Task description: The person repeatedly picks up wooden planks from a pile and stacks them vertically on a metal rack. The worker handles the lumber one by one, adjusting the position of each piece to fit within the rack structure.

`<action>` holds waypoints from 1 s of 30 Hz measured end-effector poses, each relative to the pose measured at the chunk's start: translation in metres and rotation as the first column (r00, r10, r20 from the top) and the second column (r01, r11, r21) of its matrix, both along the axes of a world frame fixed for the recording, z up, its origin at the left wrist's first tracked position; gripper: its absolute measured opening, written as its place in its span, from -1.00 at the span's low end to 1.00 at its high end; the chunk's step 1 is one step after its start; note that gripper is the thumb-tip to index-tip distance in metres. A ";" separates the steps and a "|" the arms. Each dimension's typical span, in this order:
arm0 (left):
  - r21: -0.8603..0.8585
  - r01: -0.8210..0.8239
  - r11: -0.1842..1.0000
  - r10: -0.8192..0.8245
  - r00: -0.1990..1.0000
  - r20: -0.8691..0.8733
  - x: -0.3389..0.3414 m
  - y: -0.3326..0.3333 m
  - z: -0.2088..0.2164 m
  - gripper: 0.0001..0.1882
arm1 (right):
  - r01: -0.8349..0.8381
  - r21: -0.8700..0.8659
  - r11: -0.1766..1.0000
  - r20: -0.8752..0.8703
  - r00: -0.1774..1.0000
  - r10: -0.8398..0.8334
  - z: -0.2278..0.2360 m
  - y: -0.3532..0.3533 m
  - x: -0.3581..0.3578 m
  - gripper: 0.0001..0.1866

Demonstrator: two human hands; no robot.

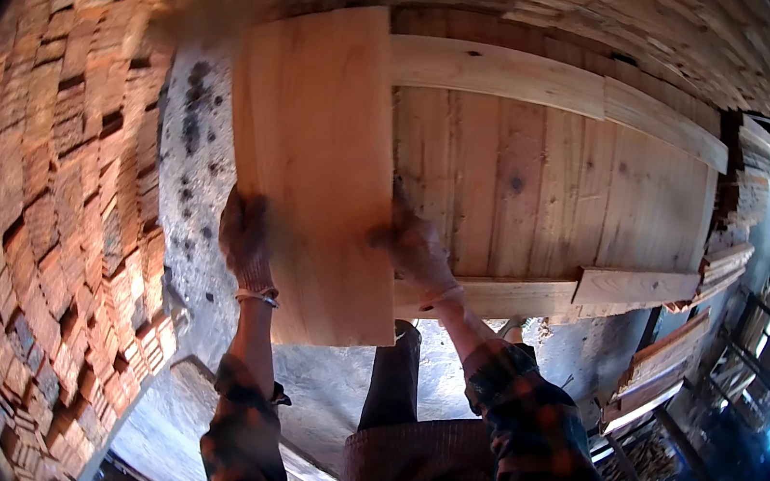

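Note:
A wide, smooth wooden board (326, 135) lies lengthwise between my two hands, its near end above the floor. My left hand (247, 237) is closed on its left edge. On the opposite edge, my right hand (418, 250) grips the board, its fingers dark and slightly blurred. Both hands seem to wear pale knit gloves with dark fingers. To the right, and partly behind this board, is a layer of planks (549, 175) laid side by side. One long narrow strip (500, 71) runs along their far side, and a short board piece (637, 287) lies at the near edge.
Stacked wood blocks (62, 179) fill the left side like a wall. More stacked boards (591, 5) rise along the far side. Dark-spotted concrete floor (198, 148) shows on the left. Board piles (661, 360) and dark metal rails (696, 466) stand at the right.

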State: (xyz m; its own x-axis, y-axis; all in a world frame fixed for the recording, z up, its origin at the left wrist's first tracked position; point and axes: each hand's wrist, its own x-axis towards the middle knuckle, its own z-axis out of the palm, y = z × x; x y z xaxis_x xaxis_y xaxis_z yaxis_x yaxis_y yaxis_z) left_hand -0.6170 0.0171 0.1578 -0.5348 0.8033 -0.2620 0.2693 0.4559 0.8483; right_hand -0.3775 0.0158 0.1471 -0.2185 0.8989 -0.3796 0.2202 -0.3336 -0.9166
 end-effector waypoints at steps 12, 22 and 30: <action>0.113 -0.011 0.993 0.006 0.999 0.048 0.014 -0.003 -0.014 -0.67 | 0.122 -0.196 0.973 -0.023 0.991 -0.129 -0.007 -0.017 0.006 -0.24; 0.302 0.366 0.880 -0.200 0.863 -0.464 -0.055 -0.029 -0.094 -0.44 | -0.070 0.041 0.997 0.314 0.948 0.054 -0.005 -0.006 0.008 -0.38; 0.215 0.782 0.585 -0.585 0.590 -0.556 0.082 0.014 0.048 -0.41 | 0.252 0.163 0.954 0.211 0.936 -0.283 0.087 -0.012 0.229 -0.25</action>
